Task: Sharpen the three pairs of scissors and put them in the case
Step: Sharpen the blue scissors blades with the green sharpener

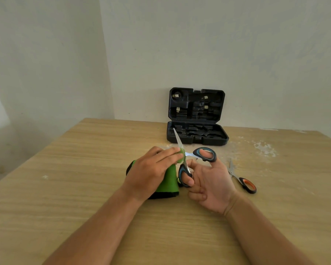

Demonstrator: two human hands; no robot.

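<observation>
Left hand (151, 169): sharpener (168, 180) pressed down
Right hand (212, 186): scissors (199, 155) held through loops
Risk: fingers (168, 153) judged nickable beside blade

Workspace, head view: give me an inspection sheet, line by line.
Surface: wooden table, with pale scuffed patches toward the far right.
Job's things: blue-handled scissors, blades open, at the green sharpener; orange-handled scissors lying flat to the right; black case open at the far edge, lid upright by the wall. A third pair is not seen.
Clutter: nothing seen.
Grippers: left hand presses on the sharpener's top; right hand has fingers through the blue scissors' loops.
Cables: nothing seen.
Surroundings: plain pale walls meeting in a corner.
</observation>
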